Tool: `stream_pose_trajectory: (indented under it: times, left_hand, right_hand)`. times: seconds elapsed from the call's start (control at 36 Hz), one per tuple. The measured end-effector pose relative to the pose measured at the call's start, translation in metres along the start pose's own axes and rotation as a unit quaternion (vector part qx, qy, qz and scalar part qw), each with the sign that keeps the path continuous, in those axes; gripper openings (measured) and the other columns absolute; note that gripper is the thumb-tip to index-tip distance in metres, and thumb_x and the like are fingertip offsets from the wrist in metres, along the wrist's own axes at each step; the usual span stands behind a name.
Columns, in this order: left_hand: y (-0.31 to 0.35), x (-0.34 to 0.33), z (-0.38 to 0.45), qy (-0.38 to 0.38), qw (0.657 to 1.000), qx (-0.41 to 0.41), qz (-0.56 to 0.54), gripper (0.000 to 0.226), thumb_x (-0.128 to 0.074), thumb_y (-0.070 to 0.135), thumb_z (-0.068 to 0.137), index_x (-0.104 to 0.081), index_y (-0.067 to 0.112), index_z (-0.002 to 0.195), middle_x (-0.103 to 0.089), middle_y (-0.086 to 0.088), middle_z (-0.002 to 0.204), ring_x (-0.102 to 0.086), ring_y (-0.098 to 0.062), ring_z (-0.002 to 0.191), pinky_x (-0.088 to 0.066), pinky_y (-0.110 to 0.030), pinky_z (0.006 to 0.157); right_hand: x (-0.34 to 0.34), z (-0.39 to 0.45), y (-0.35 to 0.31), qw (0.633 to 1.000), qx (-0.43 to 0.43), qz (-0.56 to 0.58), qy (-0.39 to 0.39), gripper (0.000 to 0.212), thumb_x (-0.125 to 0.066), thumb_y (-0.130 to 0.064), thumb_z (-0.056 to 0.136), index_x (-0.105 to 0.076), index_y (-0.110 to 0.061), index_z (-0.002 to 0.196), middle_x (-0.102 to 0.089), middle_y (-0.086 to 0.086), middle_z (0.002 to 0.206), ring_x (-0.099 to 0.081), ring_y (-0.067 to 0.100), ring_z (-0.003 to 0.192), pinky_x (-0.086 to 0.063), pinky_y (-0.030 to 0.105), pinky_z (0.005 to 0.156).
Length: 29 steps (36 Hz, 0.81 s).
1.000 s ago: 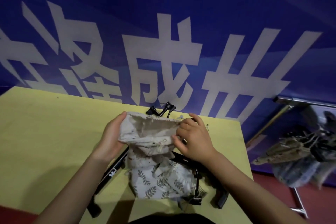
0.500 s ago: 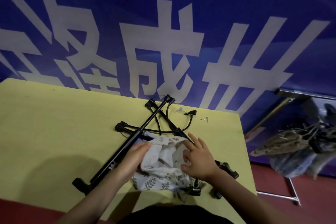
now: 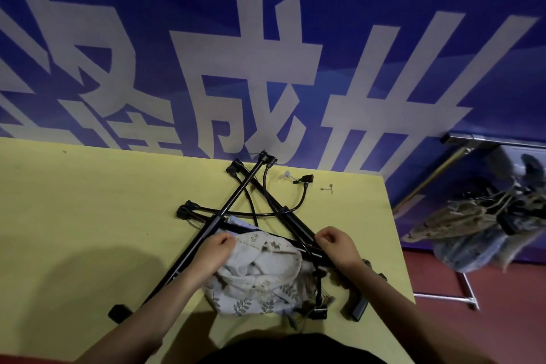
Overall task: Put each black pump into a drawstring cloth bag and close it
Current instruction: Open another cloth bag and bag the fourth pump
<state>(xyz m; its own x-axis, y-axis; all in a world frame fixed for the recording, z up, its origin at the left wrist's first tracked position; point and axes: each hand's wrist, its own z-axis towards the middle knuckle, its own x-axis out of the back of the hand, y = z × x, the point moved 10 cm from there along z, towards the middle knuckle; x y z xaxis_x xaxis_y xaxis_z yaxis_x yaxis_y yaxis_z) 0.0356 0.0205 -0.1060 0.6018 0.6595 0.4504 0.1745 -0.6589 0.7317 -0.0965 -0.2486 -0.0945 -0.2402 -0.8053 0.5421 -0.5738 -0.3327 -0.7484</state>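
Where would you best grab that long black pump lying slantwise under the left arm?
Probably mid-shaft on the long black pump, coming from above: that stretch beyond the cloth bag lies bare and slim, while its lower length runs under the left hand and other pumps cross nearby.

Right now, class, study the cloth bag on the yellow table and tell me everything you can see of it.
The cloth bag is pale, soft fabric printed with grey leaf sprigs, crumpled in a loose heap on the yellow table. Its plain inner side is turned up, showing brownish marks. It lies partly over the crossed black pumps. The left hand grips its upper left edge; the right hand, fingers curled, is at its upper right, above a pump tube. Whether it pinches a drawstring is unclear.
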Motion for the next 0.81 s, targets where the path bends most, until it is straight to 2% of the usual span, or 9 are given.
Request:
stream_pose_trajectory:
  times: [0.08, 0.17, 0.28, 0.39, 0.44, 0.5, 0.56, 0.67, 0.81]
  left_hand:
    - [0.014, 0.003, 0.007, 0.012, 0.999, -0.03, 0.016, 0.019, -0.046, 0.019, 0.098, -0.063, 0.013, 0.094, -0.06, -0.005, 0.082, -0.054, -0.019, 0.074, -0.036, -0.026, 0.061]
    - [0.028, 0.022, 0.019, 0.082, 0.994, -0.07, 0.023, 0.016, -0.049, 0.019, 0.098, -0.064, 0.013, 0.096, -0.064, -0.003, 0.09, -0.06, -0.018, 0.081, -0.042, -0.028, 0.065]
    - [-0.001, 0.055, 0.044, 0.163, 0.984, -0.029, 0.069, 0.021, -0.058, 0.025, 0.093, -0.062, 0.011, 0.108, -0.063, -0.008, 0.106, -0.061, -0.025, 0.092, -0.051, -0.036, 0.076]
    - [-0.042, 0.056, 0.054, 0.131, 0.981, 0.029, 0.138, 0.037, -0.052, 0.036, 0.094, -0.046, 0.016, 0.126, -0.064, -0.011, 0.106, -0.062, -0.031, 0.091, -0.049, -0.037, 0.072]
    - [-0.047, 0.054, 0.049, 0.125, 0.98, 0.028, 0.154, 0.04, -0.048, 0.041, 0.096, -0.037, 0.019, 0.127, -0.064, -0.007, 0.089, -0.062, -0.029, 0.077, -0.044, -0.033, 0.061]
    - [-0.047, 0.056, 0.045, 0.144, 0.977, 0.028, 0.154, 0.044, -0.05, 0.043, 0.095, -0.035, 0.014, 0.124, -0.061, -0.004, 0.074, -0.058, -0.026, 0.066, -0.042, -0.032, 0.056]
    - [-0.048, 0.056, 0.044, 0.153, 0.978, 0.025, 0.14, 0.05, -0.053, 0.044, 0.094, -0.034, 0.01, 0.127, -0.057, -0.003, 0.071, -0.056, -0.025, 0.065, -0.04, -0.032, 0.054]
    - [-0.044, 0.053, 0.042, 0.134, 0.979, -0.03, 0.149, 0.05, -0.044, 0.042, 0.099, -0.035, 0.013, 0.138, -0.066, -0.011, 0.09, -0.062, -0.03, 0.076, -0.038, -0.031, 0.054]
    - [-0.023, 0.055, 0.035, 0.135, 0.97, -0.089, 0.182, 0.038, -0.035, 0.04, 0.101, -0.057, 0.011, 0.114, -0.06, 0.002, 0.081, -0.058, -0.021, 0.072, -0.036, -0.03, 0.055]
  right_hand:
    - [-0.002, 0.003, 0.01, 0.999, -0.015, -0.038, -0.003, 0.009, -0.057, -0.021, 0.091, -0.064, -0.02, 0.086, -0.067, -0.001, 0.09, -0.062, 0.019, 0.085, -0.048, 0.031, 0.071]
    - [-0.013, 0.003, 0.01, 0.998, -0.009, -0.058, -0.022, 0.01, -0.056, -0.022, 0.092, -0.065, -0.018, 0.091, -0.064, -0.002, 0.082, -0.059, 0.017, 0.076, -0.045, 0.029, 0.064]
    - [-0.03, 0.007, 0.003, 0.993, 0.001, -0.108, -0.043, 0.009, -0.053, -0.024, 0.092, -0.061, -0.022, 0.091, -0.062, -0.003, 0.084, -0.06, 0.019, 0.08, -0.041, 0.027, 0.064]
    - [-0.041, 0.01, -0.009, 0.989, 0.017, -0.143, -0.028, 0.017, -0.058, -0.035, 0.09, -0.061, -0.02, 0.084, -0.054, -0.004, 0.069, -0.053, 0.018, 0.067, -0.035, 0.029, 0.053]
    - [-0.044, 0.011, -0.014, 0.985, 0.046, -0.167, -0.011, 0.027, -0.062, -0.038, 0.088, -0.055, -0.021, 0.069, -0.046, -0.002, 0.064, -0.047, 0.019, 0.063, -0.028, 0.03, 0.048]
    - [-0.045, 0.012, -0.013, 0.981, 0.054, -0.186, 0.01, 0.033, -0.063, -0.033, 0.088, -0.055, -0.014, 0.062, -0.051, 0.006, 0.062, -0.05, 0.024, 0.061, -0.035, 0.035, 0.048]
    - [-0.047, 0.015, -0.01, 0.981, 0.046, -0.189, 0.018, 0.033, -0.06, -0.028, 0.091, -0.057, -0.007, 0.066, -0.057, 0.009, 0.067, -0.054, 0.026, 0.065, -0.045, 0.04, 0.055]
    - [-0.047, 0.018, -0.001, 0.99, -0.004, -0.141, 0.007, 0.019, -0.047, -0.03, 0.099, -0.05, -0.015, 0.089, -0.056, 0.003, 0.079, -0.053, 0.024, 0.072, -0.036, 0.034, 0.06]
    - [-0.03, 0.016, -0.016, 0.998, 0.018, -0.053, 0.039, 0.017, -0.046, -0.026, 0.1, -0.05, -0.011, 0.095, -0.052, 0.003, 0.067, -0.047, 0.02, 0.059, -0.032, 0.032, 0.056]
